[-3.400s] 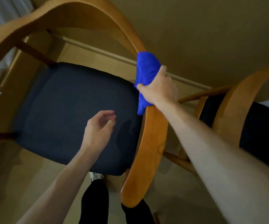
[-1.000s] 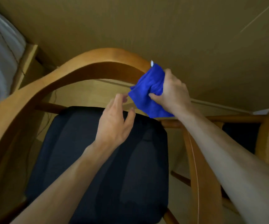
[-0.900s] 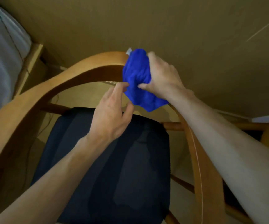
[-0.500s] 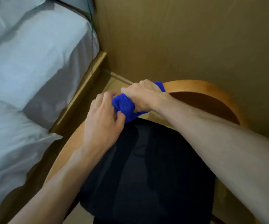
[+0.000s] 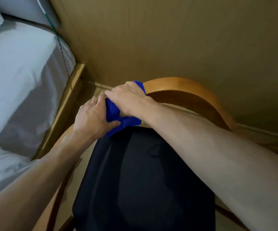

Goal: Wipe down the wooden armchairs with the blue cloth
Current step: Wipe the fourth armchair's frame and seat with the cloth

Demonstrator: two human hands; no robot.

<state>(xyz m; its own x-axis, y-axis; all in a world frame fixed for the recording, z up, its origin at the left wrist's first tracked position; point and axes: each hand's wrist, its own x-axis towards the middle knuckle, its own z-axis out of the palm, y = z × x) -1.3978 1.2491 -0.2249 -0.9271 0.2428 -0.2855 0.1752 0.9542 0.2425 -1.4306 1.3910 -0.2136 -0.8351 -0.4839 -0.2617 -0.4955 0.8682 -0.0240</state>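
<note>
On the curved wooden back rail of the armchair (image 5: 181, 84), the blue cloth (image 5: 118, 117) lies bunched, gripped by both hands: the right hand (image 5: 128, 99) curls over its top, the left hand (image 5: 91, 119) pinches its lower edge with the thumb, above the dark seat cushion (image 5: 143, 180), beside a white bed (image 5: 18, 72)

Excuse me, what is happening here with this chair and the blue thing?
A person is wiping a wooden armchair with a blue cloth. Both hands are on the cloth at the left end of the curved backrest: the right hand grips it from above, and the left hand holds it from the side. The dark seat cushion lies below the arms. A bed with white sheets stands beside the chair, on the left.
</note>
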